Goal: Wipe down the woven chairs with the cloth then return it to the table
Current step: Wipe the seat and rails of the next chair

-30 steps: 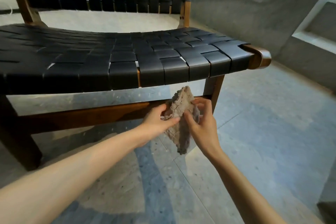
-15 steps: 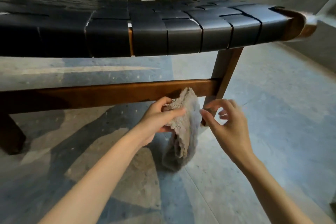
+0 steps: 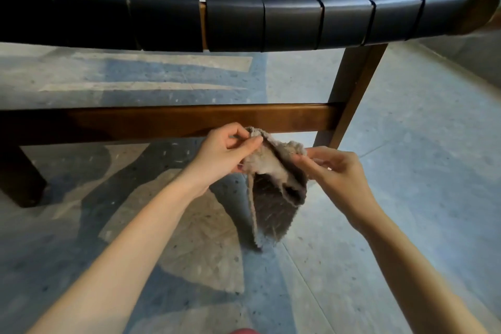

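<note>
Grey-brown fuzzy cloth (image 3: pixel 272 171) is held in the air between both hands, in front of and just below the chair's wooden rail (image 3: pixel 162 119). Cannot tell if its top touches the rail. Cloth is folded over at the top, lighter side facing the camera, darker folds behind. Lower part hangs loose toward the floor (image 3: pixel 420 171), and a thin edge strip dangles at its left.

Left hand (image 3: pixel 225 153) pinches the top-left corner, thumb and forefinger closed on it, other fingers curled. Right hand (image 3: pixel 334 168) pinches the top-right edge, thumb and fingertips closed on the fabric, remaining fingers loosely bent. Both forearms are bare, coming in from the bottom corners.

Rail is brown and horizontal, joining the front leg (image 3: pixel 355 84) at right. Darker leg (image 3: pixel 19 173) at far left. Above is the seat (image 3: pixel 271 16): black woven straps, curved, wrapped over the front edge, with wood frame showing at the right corner.

Floor is grey speckled stone with bluish shadow and lighter patches. Grey wall (image 3: pixel 466 54) at right. Small red thing (image 3: pixel 242 331) at the bottom edge, cut off, cannot tell what it is.
</note>
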{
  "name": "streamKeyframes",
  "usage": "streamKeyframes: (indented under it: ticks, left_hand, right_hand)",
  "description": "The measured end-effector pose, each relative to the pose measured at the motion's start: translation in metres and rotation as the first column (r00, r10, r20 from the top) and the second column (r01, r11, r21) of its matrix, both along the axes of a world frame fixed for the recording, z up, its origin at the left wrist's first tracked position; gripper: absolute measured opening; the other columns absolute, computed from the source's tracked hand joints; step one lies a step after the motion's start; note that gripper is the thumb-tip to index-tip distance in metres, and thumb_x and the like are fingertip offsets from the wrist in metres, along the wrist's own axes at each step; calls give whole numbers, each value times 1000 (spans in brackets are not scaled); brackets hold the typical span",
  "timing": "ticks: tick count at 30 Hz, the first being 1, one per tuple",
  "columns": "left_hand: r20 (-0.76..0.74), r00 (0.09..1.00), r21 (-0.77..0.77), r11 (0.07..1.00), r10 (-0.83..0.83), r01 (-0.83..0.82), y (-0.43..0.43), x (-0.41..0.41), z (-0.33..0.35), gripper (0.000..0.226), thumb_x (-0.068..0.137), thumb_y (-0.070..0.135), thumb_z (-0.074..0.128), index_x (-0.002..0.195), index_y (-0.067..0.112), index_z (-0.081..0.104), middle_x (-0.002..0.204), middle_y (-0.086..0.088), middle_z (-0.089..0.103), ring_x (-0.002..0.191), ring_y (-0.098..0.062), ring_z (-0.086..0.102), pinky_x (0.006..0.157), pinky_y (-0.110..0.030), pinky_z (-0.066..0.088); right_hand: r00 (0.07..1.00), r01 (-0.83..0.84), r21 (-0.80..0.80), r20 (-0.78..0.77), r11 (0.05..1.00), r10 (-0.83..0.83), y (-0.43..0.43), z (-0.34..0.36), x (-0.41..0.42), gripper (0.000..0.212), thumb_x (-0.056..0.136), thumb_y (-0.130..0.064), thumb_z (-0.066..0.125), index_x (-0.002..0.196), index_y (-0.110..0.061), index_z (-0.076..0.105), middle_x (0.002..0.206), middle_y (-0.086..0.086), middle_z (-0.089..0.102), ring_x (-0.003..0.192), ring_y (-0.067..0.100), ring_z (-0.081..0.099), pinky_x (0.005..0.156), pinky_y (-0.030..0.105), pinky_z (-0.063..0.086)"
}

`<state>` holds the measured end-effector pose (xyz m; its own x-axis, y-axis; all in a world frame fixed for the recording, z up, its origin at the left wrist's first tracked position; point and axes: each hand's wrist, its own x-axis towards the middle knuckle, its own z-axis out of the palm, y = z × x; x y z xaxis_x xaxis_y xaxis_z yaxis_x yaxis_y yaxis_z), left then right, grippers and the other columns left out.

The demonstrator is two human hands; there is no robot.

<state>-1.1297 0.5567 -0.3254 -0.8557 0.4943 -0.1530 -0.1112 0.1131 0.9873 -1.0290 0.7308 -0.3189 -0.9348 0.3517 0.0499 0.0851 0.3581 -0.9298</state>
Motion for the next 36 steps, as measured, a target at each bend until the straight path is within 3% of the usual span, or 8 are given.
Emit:
streamKeyframes:
  ticks: [7,13,17,22,26,29,31,36]
  left_hand:
    - [-442,882,-475,876,-160,-79,-29,-18,4,29,91,25,61,119,19,64,107,6,63,101,-7,57,86,-21,42]
    - [-674,735,-385,814,74,-436,-42,-20,9,21,93,25,59,109,18,70,89,9,58,78,-11,56,66,-14,36]
    - [-464,854,-254,889,233,-381,-33,-25,20,18,99,23,46,107,13,60,78,5,68,60,-14,63,53,-23,49]
    - [-241,919,-149,924,312,-353,-15,-39,26,30,104,20,29,121,3,47,115,-4,66,87,-20,67,75,-31,56]
    - [-317,929,-285,914,194,-288,4,-45,20,14,103,29,35,104,23,47,82,-1,55,55,-8,47,42,-11,35]
    - [-406,893,-560,825,-195,-74,15,-48,11,65,97,37,47,146,30,4,125,-5,53,105,-19,57,85,-21,46]
    - [-523,737,-734,666,-427,-136,17,-51,4,97,90,43,58,142,42,-25,154,-9,26,138,-30,29,113,-45,23]
    - [-670,349,-731,501,-655,-464,31,-57,-20,93,86,45,62,145,39,-11,134,-10,34,117,-29,37,98,-44,28]
  right_hand:
    - [953,288,56,-116,956,-280,24,13,2,17,96,-29,56,84,-35,67,54,-16,61,47,2,51,47,21,41]
    - [936,313,-376,-35,872,-350,36,24,-8,22,101,-18,46,103,-3,61,71,-1,73,60,12,68,63,24,59]
    - [934,283,-486,-55,827,-352,26,24,-26,20,101,-14,46,106,1,57,81,3,75,81,18,73,78,29,59]
    - [920,327,-183,-163,927,-357,23,19,-59,12,99,-16,50,101,-14,62,107,8,67,103,20,64,95,32,51]
    - [957,254,111,-172,961,-233,29,12,-81,40,97,-17,54,135,-18,44,113,-17,54,98,-7,54,91,16,47]
    - [1000,-5,367,-5,930,8,42,8,-91,90,90,-14,65,152,-22,0,141,3,48,120,11,50,103,33,40]
    - [983,-181,581,92,793,157,50,5,-96,115,82,-16,75,149,-19,-18,146,17,42,126,30,49,104,42,40]
    - [966,-259,913,251,316,65,59,-10,-101,102,70,-47,79,149,-33,17,139,11,45,120,39,45,103,54,34]
